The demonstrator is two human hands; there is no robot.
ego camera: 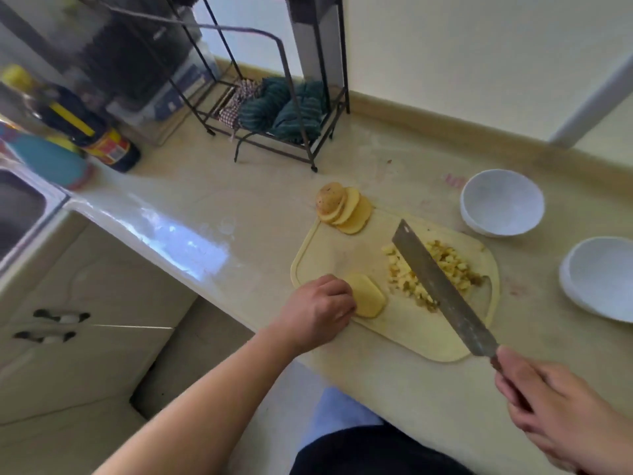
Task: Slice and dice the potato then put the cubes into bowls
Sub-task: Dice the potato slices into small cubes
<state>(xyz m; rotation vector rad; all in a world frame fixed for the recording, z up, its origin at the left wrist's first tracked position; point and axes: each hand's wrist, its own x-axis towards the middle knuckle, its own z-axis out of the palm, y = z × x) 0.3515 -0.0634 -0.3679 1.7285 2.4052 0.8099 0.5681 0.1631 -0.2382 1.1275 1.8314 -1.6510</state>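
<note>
From the head view, a board (pixel 342 248) lies on the bench (pixel 239 186). The left hand (pixel 320 311) is at the board's 7 o'clock edge. Its fingers are curled and they press on a small stack of slices (pixel 368 299), so it is holding them down. The right hand (pixel 551 406) grips the handle of a knife (pixel 442 289). The blade hangs in the air over a pile of cubes (pixel 431 274), which sits on the 3 o'clock side of the board. More slices (pixel 346 210), fanned out, lie at the board's 12 o'clock corner. Two white bowls are off the board, near bowl (pixel 603 279) at 3 o'clock and far bowl (pixel 501 202) at 1 o'clock. No cubes show in them.

I think the dicing step is going on. Next the knife should come over to the held stack and cut it into strips, keeping clear of the left fingers.
</note>
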